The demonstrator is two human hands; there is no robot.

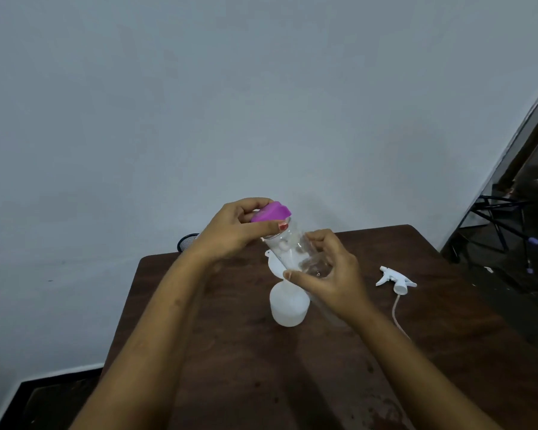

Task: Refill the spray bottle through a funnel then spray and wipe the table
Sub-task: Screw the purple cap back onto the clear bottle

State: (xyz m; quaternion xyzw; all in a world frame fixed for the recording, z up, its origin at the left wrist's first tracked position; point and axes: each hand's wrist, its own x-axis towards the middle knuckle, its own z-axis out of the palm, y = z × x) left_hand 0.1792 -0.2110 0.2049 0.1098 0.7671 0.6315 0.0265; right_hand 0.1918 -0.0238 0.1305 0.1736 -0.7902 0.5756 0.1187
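- A brown wooden table (pixel 261 367) stood against a plain grey wall (pixel 199 103).
- A dark round mesh thing (pixel 187 240) sat at the far edge of the table, partly hidden behind the left hand (pixel 230 234).
- A black stand (pixel 497 218) showed through a dark doorway on the right.
- The white spray bottle (pixel 288 308) stood upright in the middle of the table with its top off.
- A white funnel (pixel 274 263) sat in the spray bottle's neck, but the hands and the clear bottle (pixel 292 246) hid most of it.
- The clear bottle was held tilted in the air, just above the funnel.
- The left hand gripped the purple cap (pixel 271 212) on the clear bottle with its fingers and thumb.
- The right hand (pixel 330 271) was wrapped around the clear bottle's body.
- The white spray head (pixel 396 279) lay on the table to the right, apart from the spray bottle, with its thin tube (pixel 396 315) trailing toward the person.
- I counted two bottles, one funnel, one spray head, one purple cap and two hands.
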